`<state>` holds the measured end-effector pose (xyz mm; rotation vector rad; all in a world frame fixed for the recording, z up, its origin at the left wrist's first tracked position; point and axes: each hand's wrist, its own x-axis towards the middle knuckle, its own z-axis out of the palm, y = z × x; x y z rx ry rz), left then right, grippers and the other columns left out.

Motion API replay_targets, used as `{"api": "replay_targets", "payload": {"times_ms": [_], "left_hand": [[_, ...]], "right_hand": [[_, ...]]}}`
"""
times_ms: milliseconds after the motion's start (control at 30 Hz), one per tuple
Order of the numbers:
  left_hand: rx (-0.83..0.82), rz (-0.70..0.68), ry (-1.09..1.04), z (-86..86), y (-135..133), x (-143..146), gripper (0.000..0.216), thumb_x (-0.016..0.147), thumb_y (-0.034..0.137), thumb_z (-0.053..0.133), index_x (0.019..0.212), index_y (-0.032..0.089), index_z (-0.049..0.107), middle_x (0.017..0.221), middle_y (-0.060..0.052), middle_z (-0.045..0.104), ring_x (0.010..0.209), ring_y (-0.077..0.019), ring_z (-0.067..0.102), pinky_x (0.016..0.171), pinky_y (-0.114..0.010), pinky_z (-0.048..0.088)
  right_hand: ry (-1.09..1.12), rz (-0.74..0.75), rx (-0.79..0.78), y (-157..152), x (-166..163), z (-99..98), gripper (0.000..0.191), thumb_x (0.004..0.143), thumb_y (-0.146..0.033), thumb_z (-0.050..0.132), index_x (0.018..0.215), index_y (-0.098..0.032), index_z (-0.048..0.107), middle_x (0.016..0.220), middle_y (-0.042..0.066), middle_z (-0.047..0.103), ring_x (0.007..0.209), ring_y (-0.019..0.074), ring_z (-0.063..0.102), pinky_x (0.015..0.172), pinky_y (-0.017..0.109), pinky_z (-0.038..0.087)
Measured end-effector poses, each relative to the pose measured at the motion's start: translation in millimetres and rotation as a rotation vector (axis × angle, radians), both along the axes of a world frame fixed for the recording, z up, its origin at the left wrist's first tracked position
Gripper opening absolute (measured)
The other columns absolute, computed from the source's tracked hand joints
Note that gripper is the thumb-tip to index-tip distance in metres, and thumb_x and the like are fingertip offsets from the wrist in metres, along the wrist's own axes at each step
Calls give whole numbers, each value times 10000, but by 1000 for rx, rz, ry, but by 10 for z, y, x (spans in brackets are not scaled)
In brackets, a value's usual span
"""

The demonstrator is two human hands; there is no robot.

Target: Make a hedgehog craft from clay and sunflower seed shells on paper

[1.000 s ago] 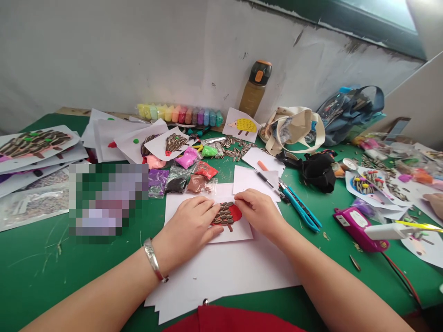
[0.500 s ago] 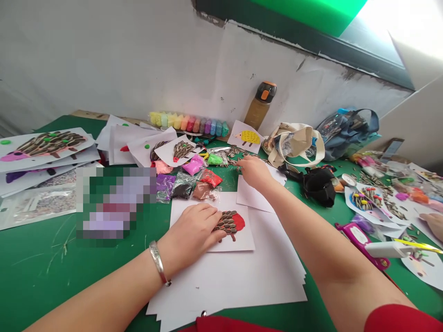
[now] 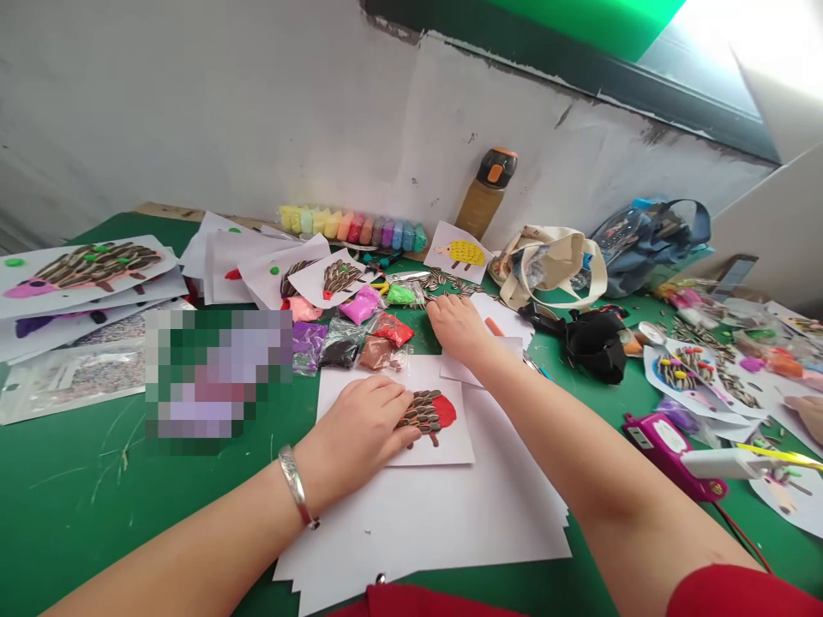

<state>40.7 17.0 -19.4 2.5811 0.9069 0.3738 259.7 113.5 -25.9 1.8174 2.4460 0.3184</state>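
My left hand (image 3: 366, 420) lies flat on a small white card (image 3: 386, 454), its fingers stretched out over part of a hedgehog picture (image 3: 424, 416). That picture has a red face, small brown legs and rows of striped sunflower seeds on its body. Under the card is a stack of white paper (image 3: 476, 523). Stretched forward, my right hand (image 3: 456, 326) is at the near edge of loose sunflower seeds (image 3: 443, 281). Its fingers are bent down and together; the fingertips are hidden, so anything pinched there cannot be made out.
Clay packets (image 3: 344, 343) lie left of my right hand. Behind stand a row of coloured clay (image 3: 353, 230) and a bottle (image 3: 487, 193). Finished hedgehog pictures (image 3: 90, 266) are stacked left. Right are a cloth bag (image 3: 546, 257), a black strap (image 3: 595, 347), a magenta device (image 3: 675, 454) and another person's hand (image 3: 807, 416).
My right hand has drawn back slightly left and nearer from the seeds, uncovering an orange stick on the white paper behind the forearm. The left hand has stayed on the card.
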Motion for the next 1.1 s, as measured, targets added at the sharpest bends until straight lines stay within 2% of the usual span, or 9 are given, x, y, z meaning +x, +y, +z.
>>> {"api": "replay_targets", "payload": {"times_ms": [200,300,400,467,533,633,833,1100], "left_hand": [[-11,-1,26,1,-5,-1,205,945,340,565,1042,169,625,1016,-84,654,1001,-260,571,900,-414,460],[-24,-6,42,9,2,9,201,950,345,556,1017,167,621,1009,-83,653,985,-259,571,887,-415,462],[-26,-16,46,23,9,18,191,956,345,548,993,171,617,1002,-80,652,978,-257,570,877,-411,461],[-25,-15,45,28,9,20,181,955,341,553,987,174,614,1000,-78,651,978,-257,568,876,-410,458],[-26,-13,50,28,6,21,174,953,336,559,987,174,613,1005,-79,648,981,-256,567,872,-406,458],[-25,-17,44,23,2,25,163,955,317,555,1011,175,613,1027,-79,646,1003,-254,561,890,-402,454],[-34,-24,30,24,4,25,187,954,323,558,1048,169,609,1047,-72,647,1007,-254,559,905,-410,450],[-52,-24,20,9,17,22,249,945,315,575,1149,177,604,1113,-73,646,1061,-259,554,948,-421,440]], "right_hand": [[99,-22,43,49,-60,88,268,925,-48,357,1026,-118,595,947,168,659,918,280,565,781,370,337],[182,-66,63,-60,-30,187,263,927,-55,357,1046,-139,576,890,131,673,829,242,589,727,335,363],[314,-64,70,-372,28,237,258,982,-147,326,1027,-206,573,934,61,688,814,191,603,721,297,412],[641,-38,50,-654,64,230,194,977,-228,409,965,-234,602,836,5,686,734,161,600,725,287,438],[859,-79,-46,-928,88,202,113,920,-253,519,899,-240,629,783,-17,682,681,150,597,668,275,451],[1040,-166,-194,-1230,97,150,106,879,-246,566,847,-236,667,781,-16,695,716,158,614,663,273,465],[1046,-156,-295,-1392,95,71,172,895,-198,528,897,-252,691,796,-39,705,712,135,591,668,246,448],[918,-68,-169,-1342,130,-49,194,908,-130,522,898,-233,686,859,4,671,816,149,611,735,250,452]]}}
